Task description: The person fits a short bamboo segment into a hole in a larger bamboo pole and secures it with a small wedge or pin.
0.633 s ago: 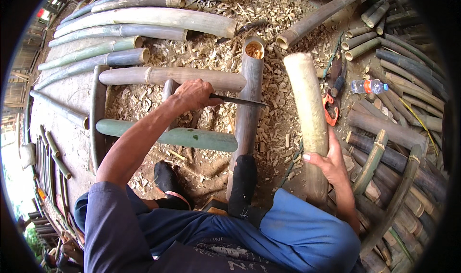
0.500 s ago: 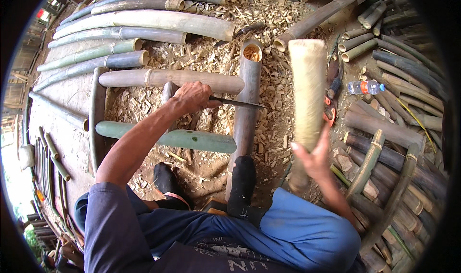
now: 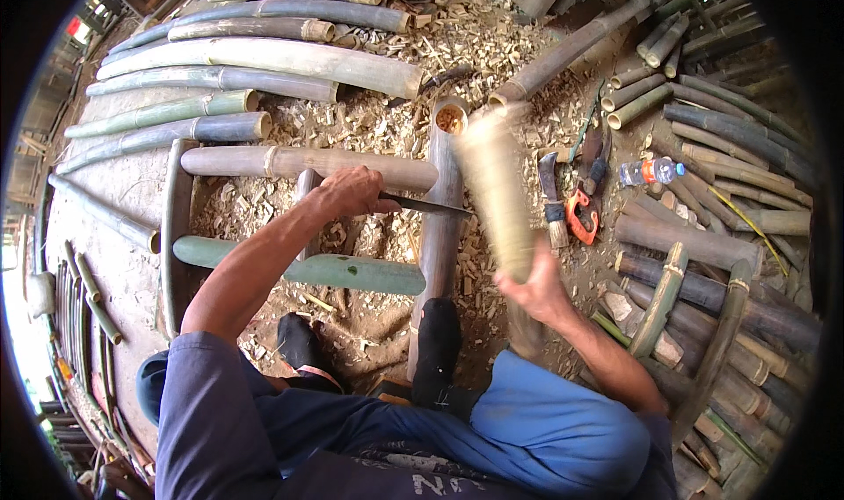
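Note:
My left hand (image 3: 353, 191) is closed round a narrow dark metal chisel (image 3: 426, 205), whose tip lies across the thick upright bamboo pole (image 3: 442, 241). My right hand (image 3: 538, 291) grips a thick pale wooden mallet (image 3: 498, 192), smeared by motion. The mallet's head is raised beside the pole's open top end. The pole forms one side of a ladder-like bamboo frame, with a brownish upper rail (image 3: 352, 161) and a green lower rail (image 3: 360, 272) meeting it. My foot in a black sock (image 3: 437, 337) rests on the pole's near end.
Wood chips (image 3: 369, 69) cover the ground. A short-handled knife (image 3: 551, 197) and an orange-handled tool (image 3: 580, 214) lie to the right, near a plastic bottle (image 3: 651, 171). Cut bamboo poles (image 3: 255, 56) lie at the far left; more bamboo pieces (image 3: 694, 236) are piled on the right.
My right hand has swung the mallet leftward, its head now tilted toward the pole. The knife it hid now shows. My left hand keeps the chisel in nearly the same place on the pole.

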`<state>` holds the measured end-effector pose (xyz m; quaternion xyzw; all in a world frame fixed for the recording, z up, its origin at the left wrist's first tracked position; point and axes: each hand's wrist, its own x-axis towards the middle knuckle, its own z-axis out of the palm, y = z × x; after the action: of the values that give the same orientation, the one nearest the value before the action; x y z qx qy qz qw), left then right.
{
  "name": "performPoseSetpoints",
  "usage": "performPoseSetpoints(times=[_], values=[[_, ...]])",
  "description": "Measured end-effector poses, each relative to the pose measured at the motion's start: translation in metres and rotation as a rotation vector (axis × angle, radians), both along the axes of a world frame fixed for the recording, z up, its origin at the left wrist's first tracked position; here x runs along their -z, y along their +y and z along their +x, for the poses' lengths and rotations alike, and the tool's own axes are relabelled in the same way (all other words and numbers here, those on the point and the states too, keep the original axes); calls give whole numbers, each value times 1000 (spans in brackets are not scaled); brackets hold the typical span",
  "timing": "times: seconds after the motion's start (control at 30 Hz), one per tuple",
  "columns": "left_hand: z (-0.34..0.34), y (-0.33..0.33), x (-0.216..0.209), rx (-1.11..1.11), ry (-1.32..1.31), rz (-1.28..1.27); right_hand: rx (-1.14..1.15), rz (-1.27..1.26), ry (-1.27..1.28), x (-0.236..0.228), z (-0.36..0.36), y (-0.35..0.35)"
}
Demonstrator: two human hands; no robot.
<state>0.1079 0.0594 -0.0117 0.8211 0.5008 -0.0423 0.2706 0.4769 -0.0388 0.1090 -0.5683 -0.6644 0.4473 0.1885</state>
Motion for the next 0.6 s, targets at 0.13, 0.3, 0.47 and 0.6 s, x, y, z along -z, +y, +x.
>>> performPoseSetpoints(times=[0.13,0.3,0.47,0.6], values=[[-6,3,14,8,-83,19,-94,-491,-42,-33,36,35],[-24,-3,18,21,-83,6,149,1,277,-121,-1,40],[8,16,13,50,-139,-41,-251,140,-400,55,60,-19],[-15,-4,26,32,-55,-140,-46,-643,83,-73,26,34]])
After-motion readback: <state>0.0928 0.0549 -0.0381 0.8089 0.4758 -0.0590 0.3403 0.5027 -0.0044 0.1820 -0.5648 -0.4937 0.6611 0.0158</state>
